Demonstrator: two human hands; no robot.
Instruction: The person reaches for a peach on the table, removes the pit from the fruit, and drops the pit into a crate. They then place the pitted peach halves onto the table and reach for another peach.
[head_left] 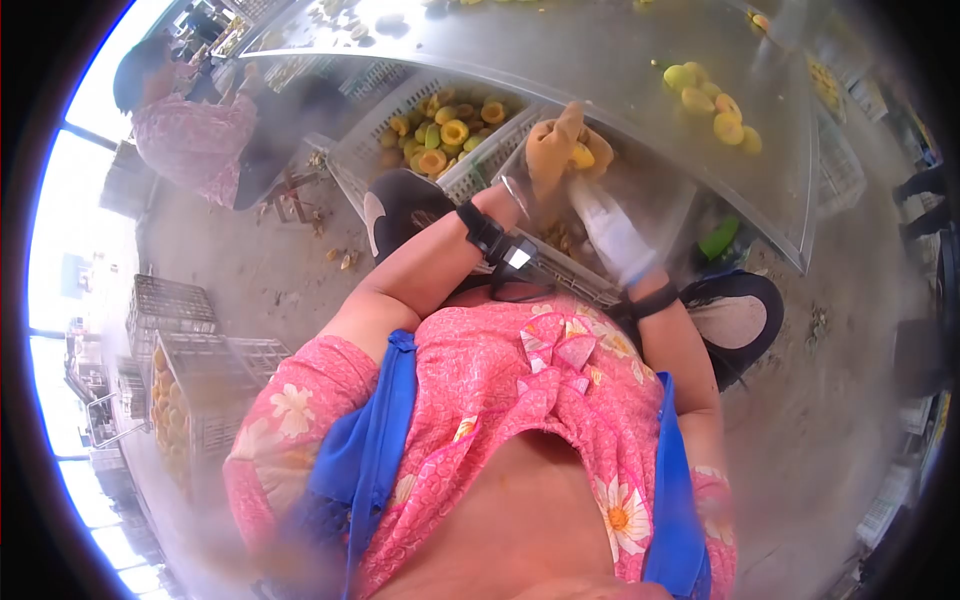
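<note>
Your left hand (555, 145), in a tan glove, has its grip closed round a yellow fruit (583, 156). You hold it at the near edge of the steel bench (600, 50), above a white slatted crate (585, 285). Your right hand (612, 235), in a white glove, sits just below the fruit with its fingers pointing up toward it. Blur hides that grip, so I cannot tell how far open it is or whether it holds anything. The crate under your hands contains brownish-yellow pieces (553, 236), too blurred to identify. A second white crate (370, 140) stands just to its left and is filled with halved yellow fruit (445, 130), cut sides up. Several whole fruit (712, 100) lie in a cluster on the bench top, well apart from your hands. A green object (720, 238) sits under the bench edge to your right. The strapped device (518, 257) on your left wrist has a bright face, too washed out to read. A co-worker (190, 135) in pink stands at the far left. Stacked wire crates (185, 350) stand on the floor (250, 260) beside you.
</note>
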